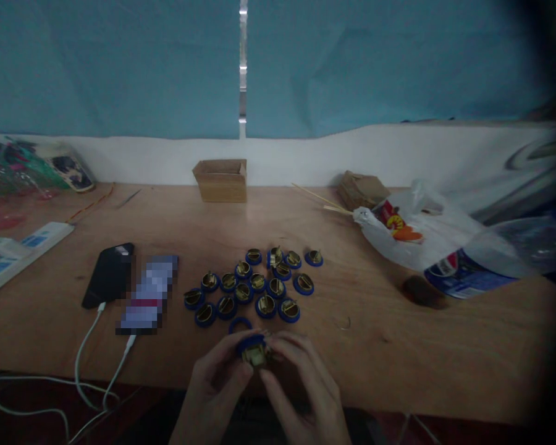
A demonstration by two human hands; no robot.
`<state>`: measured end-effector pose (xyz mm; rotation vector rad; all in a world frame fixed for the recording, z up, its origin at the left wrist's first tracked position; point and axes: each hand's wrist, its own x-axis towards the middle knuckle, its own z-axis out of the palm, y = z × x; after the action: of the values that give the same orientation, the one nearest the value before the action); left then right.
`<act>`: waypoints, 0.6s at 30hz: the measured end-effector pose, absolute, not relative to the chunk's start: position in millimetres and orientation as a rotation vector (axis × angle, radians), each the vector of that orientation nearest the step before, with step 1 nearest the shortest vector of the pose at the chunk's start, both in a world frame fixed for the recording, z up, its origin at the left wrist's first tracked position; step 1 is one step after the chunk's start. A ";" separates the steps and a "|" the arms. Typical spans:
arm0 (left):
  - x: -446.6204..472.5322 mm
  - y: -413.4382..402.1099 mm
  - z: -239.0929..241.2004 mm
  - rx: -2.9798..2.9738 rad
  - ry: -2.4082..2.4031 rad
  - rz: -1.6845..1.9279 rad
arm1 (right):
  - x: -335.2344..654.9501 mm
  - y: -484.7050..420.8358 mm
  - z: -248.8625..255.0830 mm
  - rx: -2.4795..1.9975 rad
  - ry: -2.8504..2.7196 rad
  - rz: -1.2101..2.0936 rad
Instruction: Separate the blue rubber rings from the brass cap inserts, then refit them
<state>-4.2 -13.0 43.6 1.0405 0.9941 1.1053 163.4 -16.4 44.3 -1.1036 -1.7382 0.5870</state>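
Held item: blue disc (254, 352) with a brass-coloured insert, at the near edge of the table (398, 346), centre.
Left hand (215, 383): fingers curled, thumb and fingertips pinched on the disc's left side.
Right hand (301, 383): fingers curled over the disc's right side, gripping it; the two hands met at the disc.
Loose ring (240, 323): blue, flat on the table just beyond the hands.
Disc cluster (254, 284): about seventeen like pieces, lying close together, farther than the ring.
Phone (109, 275): black, left of the cluster, white cable attached.
Cardboard box (221, 179): open, far side, by the wall.
Plastic bag (417, 232): white, right, beside a bottle (491, 259) on its side.
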 end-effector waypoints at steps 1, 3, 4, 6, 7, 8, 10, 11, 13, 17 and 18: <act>-3.9 -13.3 43.2 1.048 0.976 1.111 | 162.7 -15.1 43.8 -1.102 -1.746 0.587; -3.7 -14.3 43.2 1.060 0.948 1.109 | 161.1 -12.6 42.9 -1.095 -1.744 0.599; -4.0 -15.1 43.5 1.061 0.939 1.100 | 160.3 -11.8 42.6 -1.084 -1.738 0.606; -4.9 -16.8 44.6 1.043 0.929 1.089 | 159.3 -11.1 42.8 -1.062 -1.731 0.620; -5.5 -17.7 45.2 1.028 0.925 1.088 | 159.3 -11.3 43.3 -1.055 -1.733 0.625; -6.0 -18.4 45.6 1.013 0.922 1.089 | 159.7 -11.7 44.2 -1.052 -1.738 0.628; -6.6 -19.4 45.7 1.005 0.919 1.089 | 161.2 -12.9 46.0 -1.052 -1.758 0.635; -6.7 -19.5 45.3 1.008 0.922 1.091 | 162.0 -13.4 46.7 -1.049 -1.766 0.634; -6.1 -19.4 43.9 1.023 0.919 1.089 | 163.1 -14.3 46.6 -1.044 -1.769 0.633; -3.3 -18.9 40.3 1.032 0.870 1.096 | 162.2 -14.2 41.6 -1.034 -1.683 0.659; -2.8 -18.8 39.5 1.045 0.853 1.101 | 161.7 -13.8 40.2 -1.026 -1.666 0.668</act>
<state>-2.8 -18.8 39.5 1.0451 0.8528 1.1010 161.7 -13.8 40.2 -1.0258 -1.6664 0.6681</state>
